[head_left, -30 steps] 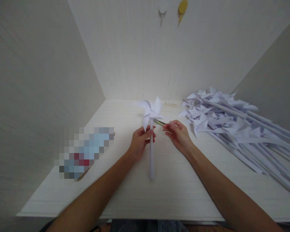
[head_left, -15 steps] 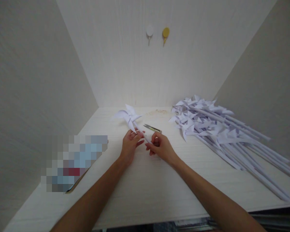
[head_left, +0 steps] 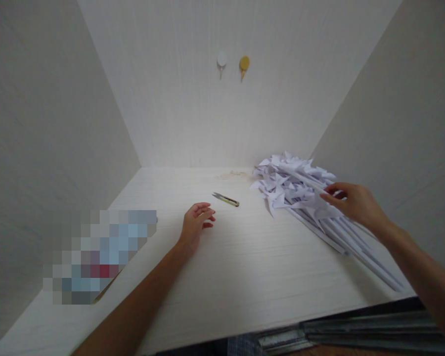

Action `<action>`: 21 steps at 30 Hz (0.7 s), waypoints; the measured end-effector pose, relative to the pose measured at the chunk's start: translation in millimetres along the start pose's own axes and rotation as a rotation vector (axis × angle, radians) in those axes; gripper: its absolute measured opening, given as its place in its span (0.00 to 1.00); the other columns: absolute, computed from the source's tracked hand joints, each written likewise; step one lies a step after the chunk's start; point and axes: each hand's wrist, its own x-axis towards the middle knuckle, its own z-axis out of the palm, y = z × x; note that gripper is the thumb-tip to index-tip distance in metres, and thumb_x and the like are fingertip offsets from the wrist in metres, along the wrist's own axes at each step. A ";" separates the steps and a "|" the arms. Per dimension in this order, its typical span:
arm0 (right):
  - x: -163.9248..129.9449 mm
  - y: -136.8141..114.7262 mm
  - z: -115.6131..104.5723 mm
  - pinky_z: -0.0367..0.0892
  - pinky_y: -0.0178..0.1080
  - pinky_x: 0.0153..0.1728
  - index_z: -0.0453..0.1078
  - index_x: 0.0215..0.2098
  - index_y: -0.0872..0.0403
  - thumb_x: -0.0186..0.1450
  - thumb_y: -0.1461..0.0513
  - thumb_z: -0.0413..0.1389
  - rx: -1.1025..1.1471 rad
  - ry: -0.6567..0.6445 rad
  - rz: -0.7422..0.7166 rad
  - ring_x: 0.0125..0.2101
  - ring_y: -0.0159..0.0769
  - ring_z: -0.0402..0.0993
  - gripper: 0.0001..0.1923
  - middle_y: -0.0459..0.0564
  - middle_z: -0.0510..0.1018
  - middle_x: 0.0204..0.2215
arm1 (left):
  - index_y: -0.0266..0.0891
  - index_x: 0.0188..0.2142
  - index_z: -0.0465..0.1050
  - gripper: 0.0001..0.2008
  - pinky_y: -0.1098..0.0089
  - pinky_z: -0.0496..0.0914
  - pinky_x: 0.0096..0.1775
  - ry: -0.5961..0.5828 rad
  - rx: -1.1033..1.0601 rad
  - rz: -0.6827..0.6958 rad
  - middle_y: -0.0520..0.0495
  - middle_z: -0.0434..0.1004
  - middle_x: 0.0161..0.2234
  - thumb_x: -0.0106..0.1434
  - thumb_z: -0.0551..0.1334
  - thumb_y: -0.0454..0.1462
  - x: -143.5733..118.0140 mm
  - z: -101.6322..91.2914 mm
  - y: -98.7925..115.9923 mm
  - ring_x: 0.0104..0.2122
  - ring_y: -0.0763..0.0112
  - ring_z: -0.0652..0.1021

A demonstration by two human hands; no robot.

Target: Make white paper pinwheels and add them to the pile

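Over the pile at the right, my right hand (head_left: 350, 201) has its thumb and fingertips closed on the stick of a white paper pinwheel (head_left: 300, 177). Several more white paper pinwheels (head_left: 282, 190) lie heaped beneath and beside it, heads toward the back wall and rolled sticks toward the front right. My left hand (head_left: 196, 225) rests at mid-table with nothing in it, its fingers loosely bent and apart. Just beyond its fingertips lies a pair of thread snips (head_left: 226, 199), touching neither hand.
A blurred-out flat item (head_left: 111, 247) lies on the table's left side. White and yellow hooks (head_left: 244, 64) are fixed to the back wall. Panels enclose the white table (head_left: 215, 287) left, right and behind. Dark metal rails (head_left: 356, 331) show below its front edge.
The pinwheel that was between both hands at the centre has left there. My right hand has moved right to the pile; my left hand has let go and stayed near the middle.
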 end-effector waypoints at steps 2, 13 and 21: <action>-1.4 10.0 1.0 0.61 0.37 0.28 0.69 0.26 0.58 0.55 0.63 0.55 -0.159 -0.006 0.024 0.25 0.37 0.70 0.05 0.56 0.77 0.25 | 0.35 0.31 0.67 0.15 0.77 0.63 0.21 -0.006 0.020 0.011 0.54 0.70 0.24 0.42 0.65 0.37 -0.5 0.3 0.1 0.21 0.78 0.71; -2.1 -3.3 14.6 0.55 0.37 0.25 0.71 0.35 0.55 0.58 0.60 0.52 -0.438 -0.062 0.162 0.33 0.43 0.72 0.10 0.56 0.77 0.36 | 0.36 0.28 0.68 0.14 0.76 0.62 0.21 -0.005 0.066 0.027 0.53 0.70 0.23 0.41 0.65 0.37 -2.3 0.7 0.5 0.21 0.78 0.70; -3.4 -2.0 14.4 0.55 0.36 0.24 0.69 0.33 0.54 0.57 0.58 0.54 -0.479 -0.095 0.170 0.33 0.42 0.72 0.09 0.55 0.77 0.35 | 0.36 0.28 0.68 0.12 0.77 0.62 0.21 -0.011 0.075 0.029 0.53 0.70 0.23 0.41 0.65 0.37 -2.0 1.4 0.1 0.21 0.78 0.70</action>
